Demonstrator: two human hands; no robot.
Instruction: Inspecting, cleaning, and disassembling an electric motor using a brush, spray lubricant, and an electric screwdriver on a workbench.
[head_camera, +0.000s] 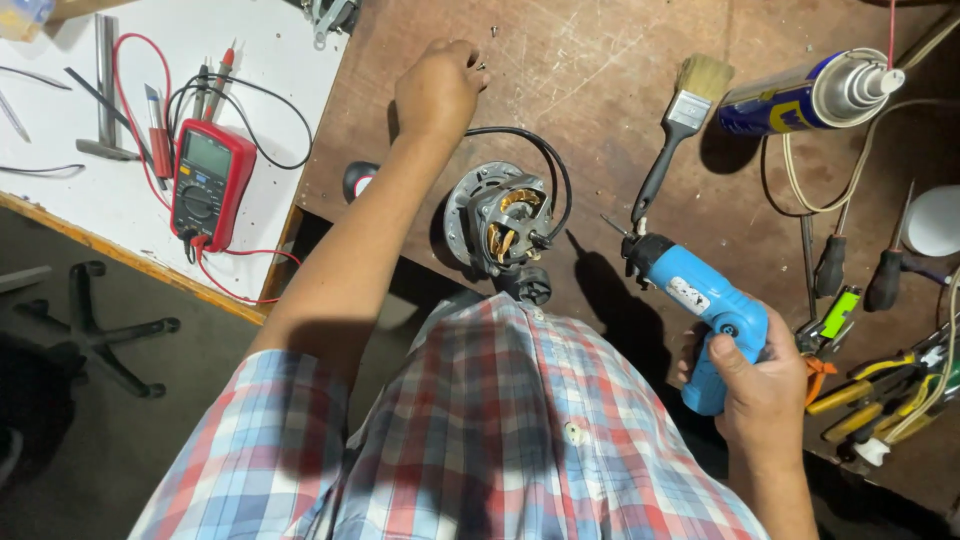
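Grey metal fan motor with copper windings (497, 222) sits untouched on brown tabletop (600, 90); right hand (765, 385) clamps blue cordless screwdriver (700, 310), left hand (437, 88) pinches small screws (487, 50) at far edge, apparently a fastener-handling step; next, bit must meet a screw squarely.

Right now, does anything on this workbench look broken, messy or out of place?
The electric motor sits at the bench edge with its housing off and copper windings exposed. The brown benchtop is scratched. The left hand reaches for small loose bits; the right hand grips a blue electric screwdriver.
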